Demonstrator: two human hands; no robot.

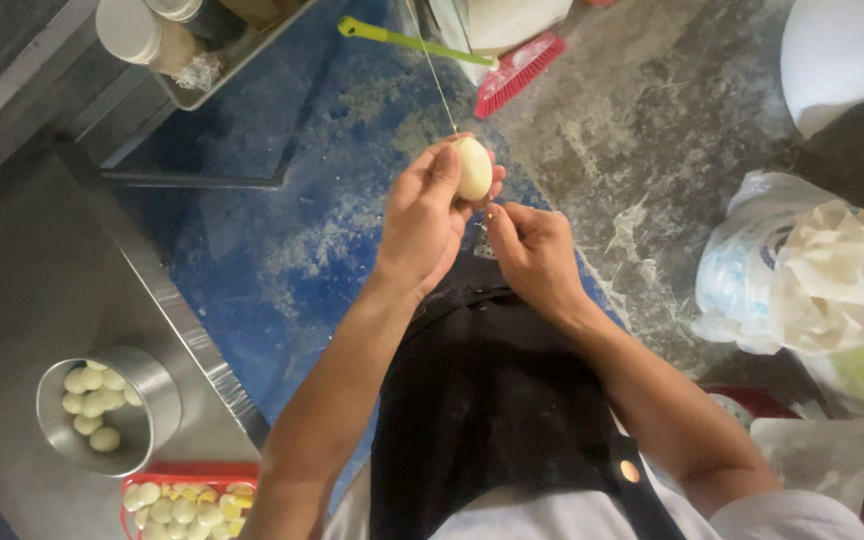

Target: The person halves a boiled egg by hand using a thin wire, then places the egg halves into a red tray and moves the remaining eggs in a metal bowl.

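Black apron (pixel 497 400) was seen nearest. Above it, a peeled egg (pixel 473 168) was cradled in the closed left hand (pixel 422 222); a thin thread (pixel 436 75) was pinched by the right hand (pixel 532 255). Soft, slippery, best cupped gently.

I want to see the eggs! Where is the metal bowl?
The metal bowl sits at lower left in the head view, on the steel table, just above the red tray of eggs.
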